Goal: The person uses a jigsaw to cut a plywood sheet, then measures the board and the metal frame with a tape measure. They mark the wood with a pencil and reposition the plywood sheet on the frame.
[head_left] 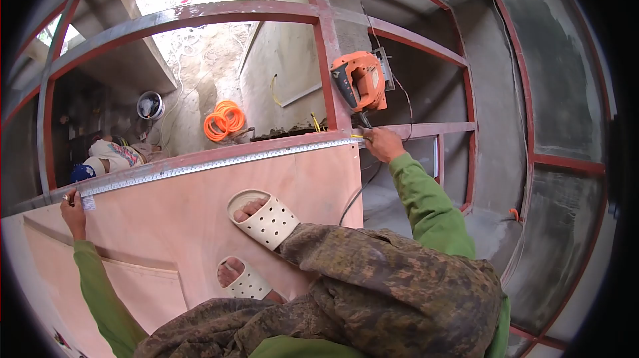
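Note:
A long metal ruler lies along the edge of a pinkish plywood sheet, beside a red-painted metal beam. At the ruler's left end is my left hand, fingers bent together around something I cannot make out, near a small white label. My right hand is at the right end, its fingers pinched around a thin yellow item that may be a pencil. Just above that hand, an orange and black power saw rests on the metal frame.
Below the frame, a person in a blue cap is at the lower level, near a bucket and a coiled orange hose. Red metal bars cross around openings. My sandalled feet stand on the plywood. A dark cable hangs at its right edge.

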`<state>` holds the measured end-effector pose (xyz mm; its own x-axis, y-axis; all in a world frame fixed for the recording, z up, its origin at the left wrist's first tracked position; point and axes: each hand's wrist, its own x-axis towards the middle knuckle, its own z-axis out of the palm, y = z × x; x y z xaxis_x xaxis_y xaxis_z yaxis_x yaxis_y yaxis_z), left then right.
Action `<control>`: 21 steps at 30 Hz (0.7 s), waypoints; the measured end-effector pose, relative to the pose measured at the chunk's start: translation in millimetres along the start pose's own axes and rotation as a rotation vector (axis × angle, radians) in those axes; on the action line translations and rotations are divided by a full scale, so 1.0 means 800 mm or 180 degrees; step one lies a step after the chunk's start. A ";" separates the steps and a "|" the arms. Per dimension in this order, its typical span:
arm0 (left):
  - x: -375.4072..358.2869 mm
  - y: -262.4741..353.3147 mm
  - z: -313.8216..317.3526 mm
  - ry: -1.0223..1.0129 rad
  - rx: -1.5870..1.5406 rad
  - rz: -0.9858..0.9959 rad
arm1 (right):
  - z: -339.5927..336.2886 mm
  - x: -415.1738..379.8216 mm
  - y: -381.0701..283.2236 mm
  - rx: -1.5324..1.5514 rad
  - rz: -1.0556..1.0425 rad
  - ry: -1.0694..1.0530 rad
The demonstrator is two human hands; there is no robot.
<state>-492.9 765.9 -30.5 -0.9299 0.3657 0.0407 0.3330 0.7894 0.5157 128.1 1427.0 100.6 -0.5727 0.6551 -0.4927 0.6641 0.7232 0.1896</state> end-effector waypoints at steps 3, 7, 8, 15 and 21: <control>0.001 -0.003 0.001 0.0006 -0.0015 0.0017 | 0.005 0.003 0.005 0.0027 0.0043 -0.0075; 0.001 -0.005 0.001 0.0008 -0.0012 0.0121 | 0.021 0.010 0.014 0.0062 0.0031 -0.0083; 0.001 -0.004 0.002 0.0008 -0.0021 0.0126 | 0.022 0.011 0.015 0.0076 -0.0011 -0.0092; 0.003 -0.014 0.004 0.0020 0.0043 0.0049 | 0.001 0.003 0.002 0.0080 0.0055 -0.0121; 0.000 -0.008 0.001 0.0005 0.0052 0.0075 | 0.003 -0.001 -0.002 -0.0028 0.0057 -0.0056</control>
<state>-494.9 761.5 -34.5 -0.9220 0.3835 0.0540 0.3573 0.7886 0.5004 128.4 1424.7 98.4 -0.5522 0.6640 -0.5041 0.6698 0.7134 0.2060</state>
